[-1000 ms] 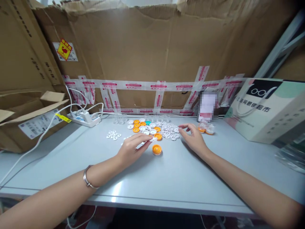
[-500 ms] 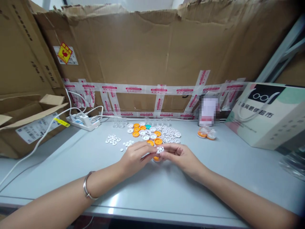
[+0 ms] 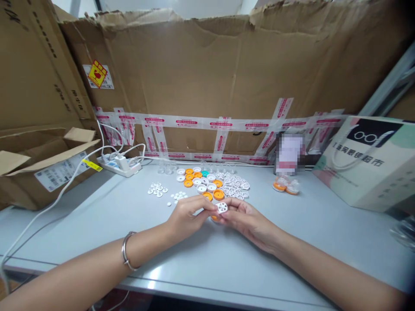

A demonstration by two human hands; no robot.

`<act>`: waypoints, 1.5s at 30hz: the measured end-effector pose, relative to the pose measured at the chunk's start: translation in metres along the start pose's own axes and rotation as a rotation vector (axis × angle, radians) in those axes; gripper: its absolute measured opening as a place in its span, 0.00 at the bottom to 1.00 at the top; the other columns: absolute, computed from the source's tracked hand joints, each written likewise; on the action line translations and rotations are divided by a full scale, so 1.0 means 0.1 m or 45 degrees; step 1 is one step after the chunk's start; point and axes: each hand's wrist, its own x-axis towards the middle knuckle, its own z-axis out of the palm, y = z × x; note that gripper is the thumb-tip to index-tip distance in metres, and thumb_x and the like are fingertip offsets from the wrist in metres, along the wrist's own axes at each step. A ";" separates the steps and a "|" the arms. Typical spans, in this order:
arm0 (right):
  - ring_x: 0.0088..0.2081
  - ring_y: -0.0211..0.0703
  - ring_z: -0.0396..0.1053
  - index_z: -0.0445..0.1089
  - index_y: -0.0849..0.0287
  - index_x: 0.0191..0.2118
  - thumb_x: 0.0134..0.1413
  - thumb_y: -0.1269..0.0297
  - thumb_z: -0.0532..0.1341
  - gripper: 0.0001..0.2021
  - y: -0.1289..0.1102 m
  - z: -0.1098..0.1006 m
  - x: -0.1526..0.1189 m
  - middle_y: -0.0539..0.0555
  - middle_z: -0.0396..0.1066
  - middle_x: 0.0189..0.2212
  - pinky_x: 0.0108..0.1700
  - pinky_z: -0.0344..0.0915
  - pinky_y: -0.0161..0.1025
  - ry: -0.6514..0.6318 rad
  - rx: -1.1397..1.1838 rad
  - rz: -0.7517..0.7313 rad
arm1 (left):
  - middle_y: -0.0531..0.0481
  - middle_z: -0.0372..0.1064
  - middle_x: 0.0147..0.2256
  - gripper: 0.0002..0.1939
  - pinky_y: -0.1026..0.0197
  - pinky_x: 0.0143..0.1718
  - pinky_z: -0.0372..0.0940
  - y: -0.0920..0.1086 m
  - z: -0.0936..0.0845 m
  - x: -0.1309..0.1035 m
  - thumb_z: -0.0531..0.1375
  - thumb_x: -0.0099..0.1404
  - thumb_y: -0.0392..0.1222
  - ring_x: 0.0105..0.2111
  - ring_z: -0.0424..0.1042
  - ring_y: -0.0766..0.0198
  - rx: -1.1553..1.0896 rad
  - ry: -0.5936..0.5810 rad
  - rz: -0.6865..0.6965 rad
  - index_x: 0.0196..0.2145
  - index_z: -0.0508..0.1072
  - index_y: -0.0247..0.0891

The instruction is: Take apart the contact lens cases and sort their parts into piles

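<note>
My left hand [image 3: 189, 214] and my right hand [image 3: 248, 220] meet at the middle of the grey table [image 3: 227, 259]. Between their fingertips they pinch a small white spoked plastic disc [image 3: 222, 207]. An orange cap [image 3: 214, 217] lies just under the fingers, mostly hidden. Behind the hands sit orange, white and teal caps [image 3: 201, 180] and a heap of white spoked discs [image 3: 236, 185]. Small white buttons [image 3: 157, 189] lie to the left. A metal bracelet [image 3: 127, 256] is on my left wrist.
Taped cardboard sheets [image 3: 207, 77] wall the back. An open cardboard box [image 3: 42, 166] and a white power strip [image 3: 119, 164] with cables are at the left. A printed paper bag [image 3: 369, 160] stands at the right, with two capped pieces [image 3: 287, 185] near it.
My right hand has come from the disc heap to my left hand with a white spoked disc. Both hands now hold it above the orange cap.
</note>
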 end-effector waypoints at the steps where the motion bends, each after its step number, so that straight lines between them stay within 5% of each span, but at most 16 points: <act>1: 0.30 0.33 0.68 0.69 0.58 0.32 0.42 0.69 0.65 0.08 0.00 0.01 0.00 0.48 0.71 0.27 0.37 0.64 0.32 0.015 0.044 0.024 | 0.49 0.73 0.27 0.04 0.66 0.31 0.69 0.00 0.01 0.00 0.57 0.59 0.30 0.29 0.73 0.67 0.039 -0.007 0.076 0.30 0.71 0.35; 4: 0.25 0.29 0.64 0.66 0.60 0.26 0.43 0.70 0.64 0.05 -0.01 0.03 -0.01 0.47 0.69 0.23 0.30 0.61 0.26 0.053 0.117 0.079 | 0.49 0.74 0.29 0.06 0.66 0.32 0.69 0.01 0.03 0.00 0.56 0.59 0.27 0.30 0.73 0.67 0.104 -0.035 0.218 0.31 0.71 0.35; 8: 0.23 0.27 0.62 0.64 0.61 0.23 0.42 0.69 0.65 0.07 -0.01 0.05 -0.01 0.46 0.67 0.20 0.28 0.60 0.24 0.137 0.142 0.085 | 0.50 0.73 0.28 0.05 0.67 0.32 0.69 0.02 0.02 0.00 0.57 0.60 0.29 0.29 0.72 0.68 0.080 -0.014 0.088 0.32 0.70 0.34; 12: 0.21 0.26 0.60 0.65 0.61 0.22 0.43 0.68 0.65 0.08 0.00 0.07 -0.01 0.46 0.65 0.20 0.25 0.58 0.24 0.110 0.307 0.188 | 0.44 0.73 0.33 0.08 0.61 0.34 0.69 -0.02 -0.06 0.01 0.55 0.60 0.29 0.34 0.72 0.63 0.315 -0.177 0.534 0.38 0.70 0.32; 14: 0.21 0.26 0.59 0.64 0.61 0.23 0.43 0.68 0.65 0.08 -0.01 0.07 -0.02 0.46 0.64 0.20 0.26 0.57 0.24 0.101 0.312 0.195 | 0.43 0.73 0.34 0.09 0.60 0.36 0.69 -0.04 -0.07 0.01 0.55 0.61 0.29 0.35 0.72 0.62 0.346 -0.212 0.582 0.39 0.70 0.32; 20: 0.23 0.30 0.59 0.61 0.59 0.24 0.40 0.65 0.66 0.11 -0.03 0.09 -0.06 0.44 0.63 0.19 0.27 0.55 0.28 0.231 -0.173 -0.121 | 0.49 0.73 0.28 0.05 0.67 0.32 0.68 0.02 0.02 0.02 0.56 0.61 0.29 0.30 0.72 0.69 -0.031 -0.039 -0.026 0.33 0.70 0.35; 25: 0.25 0.33 0.61 0.59 0.58 0.25 0.43 0.60 0.63 0.11 -0.06 0.07 -0.02 0.46 0.65 0.21 0.28 0.57 0.31 0.287 -0.472 -0.221 | 0.49 0.73 0.31 0.05 0.67 0.34 0.67 0.07 -0.02 0.05 0.56 0.61 0.31 0.31 0.72 0.68 -0.058 -0.142 -0.095 0.35 0.70 0.35; 30: 0.28 0.39 0.66 0.65 0.58 0.31 0.44 0.57 0.61 0.11 -0.30 -0.49 0.11 0.50 0.69 0.24 0.30 0.61 0.35 0.541 -1.026 -0.393 | 0.50 0.72 0.34 0.07 0.65 0.37 0.66 -0.04 -0.06 0.07 0.57 0.61 0.35 0.33 0.71 0.67 0.005 -0.068 -0.313 0.39 0.70 0.37; 33: 0.28 0.45 0.69 0.71 0.59 0.28 0.45 0.57 0.60 0.10 -0.41 -0.91 0.17 0.54 0.73 0.24 0.31 0.63 0.39 0.742 -1.422 -0.310 | 0.50 0.72 0.35 0.06 0.64 0.38 0.66 -0.11 -0.07 0.06 0.56 0.61 0.36 0.33 0.71 0.67 -0.022 -0.065 -0.424 0.38 0.70 0.37; 36: 0.33 0.49 0.72 0.75 0.57 0.29 0.46 0.61 0.59 0.09 -0.40 -1.12 0.21 0.54 0.76 0.30 0.37 0.65 0.42 0.742 -1.600 -0.268 | 0.50 0.73 0.35 0.07 0.64 0.38 0.67 -0.16 -0.08 0.05 0.56 0.61 0.36 0.34 0.72 0.67 -0.071 -0.075 -0.537 0.39 0.70 0.37; 42: 0.33 0.49 0.72 0.75 0.58 0.33 0.49 0.62 0.58 0.10 -0.36 -1.07 0.23 0.55 0.76 0.31 0.36 0.67 0.43 0.696 -1.803 -0.352 | 0.50 0.72 0.33 0.11 0.63 0.39 0.67 -0.18 -0.07 0.06 0.56 0.60 0.36 0.34 0.72 0.66 -0.088 -0.122 -0.641 0.42 0.68 0.38; 45: 0.31 0.46 0.70 0.73 0.61 0.38 0.52 0.59 0.57 0.13 -0.36 -0.84 0.15 0.57 0.74 0.31 0.34 0.68 0.43 0.720 -1.821 -0.642 | 0.51 0.72 0.33 0.11 0.63 0.38 0.66 -0.15 -0.06 0.06 0.56 0.61 0.36 0.33 0.71 0.66 -0.084 -0.143 -0.619 0.42 0.68 0.38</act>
